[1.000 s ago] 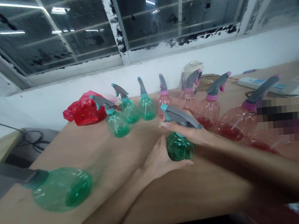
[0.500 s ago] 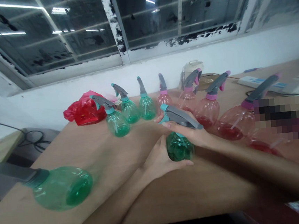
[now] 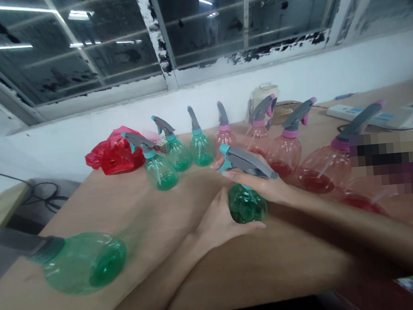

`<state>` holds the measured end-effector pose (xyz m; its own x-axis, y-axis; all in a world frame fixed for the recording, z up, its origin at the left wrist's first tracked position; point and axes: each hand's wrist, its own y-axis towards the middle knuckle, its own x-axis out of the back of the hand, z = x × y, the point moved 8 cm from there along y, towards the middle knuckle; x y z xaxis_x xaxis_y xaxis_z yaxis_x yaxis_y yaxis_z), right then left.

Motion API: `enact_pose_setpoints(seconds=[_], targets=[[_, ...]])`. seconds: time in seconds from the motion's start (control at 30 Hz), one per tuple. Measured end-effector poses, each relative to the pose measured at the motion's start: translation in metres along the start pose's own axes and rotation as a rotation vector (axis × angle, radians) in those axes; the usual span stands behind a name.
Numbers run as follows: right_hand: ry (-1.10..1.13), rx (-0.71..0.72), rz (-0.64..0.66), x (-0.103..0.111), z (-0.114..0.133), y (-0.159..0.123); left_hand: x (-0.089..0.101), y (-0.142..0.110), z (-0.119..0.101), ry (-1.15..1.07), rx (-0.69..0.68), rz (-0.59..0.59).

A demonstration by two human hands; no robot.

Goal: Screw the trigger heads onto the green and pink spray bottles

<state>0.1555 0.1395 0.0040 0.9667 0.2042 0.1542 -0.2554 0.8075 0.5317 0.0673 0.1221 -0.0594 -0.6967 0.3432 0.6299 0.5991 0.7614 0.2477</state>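
A small green spray bottle (image 3: pixel 247 205) with a grey and teal trigger head (image 3: pixel 245 162) stands at the middle of the wooden table (image 3: pixel 153 203). My left hand (image 3: pixel 217 221) cups the bottle's body from the left and below. My right hand (image 3: pixel 263 184) is wrapped round the neck and the trigger head from the right. Both hands are closed on this bottle.
Three green spray bottles (image 3: pixel 159 166) stand in a row behind, with several pink ones (image 3: pixel 287 145) to their right. A large green bottle (image 3: pixel 80 260) stands at near left. A red plastic bag (image 3: pixel 114 152) lies at the back left; a power strip (image 3: pixel 380 116) and cables at far right.
The held bottle and both hands have barely shifted; the view has dipped slightly. The grip is unchanged.
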Motion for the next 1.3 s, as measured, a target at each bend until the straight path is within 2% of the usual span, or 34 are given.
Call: enact_pose_setpoints(seconds=[0.53, 0.87, 1.1, 1.3], targets=[[0.064, -0.020, 0.006, -0.002, -0.002, 0.001, 0.002, 0.001, -0.004, 0.026, -0.014, 0.001], [-0.214, -0.073, -0.101, 0.007, -0.005, -0.004, -0.002, -0.001, -0.006, -0.003, 0.007, 0.020], [-0.016, -0.015, 0.002, -0.001, 0.003, 0.002, -0.003, -0.002, 0.002, 0.021, 0.060, 0.018], [0.016, -0.013, 0.001, -0.001, 0.003, -0.002, -0.002, -0.002, -0.001, 0.017, 0.047, 0.006]])
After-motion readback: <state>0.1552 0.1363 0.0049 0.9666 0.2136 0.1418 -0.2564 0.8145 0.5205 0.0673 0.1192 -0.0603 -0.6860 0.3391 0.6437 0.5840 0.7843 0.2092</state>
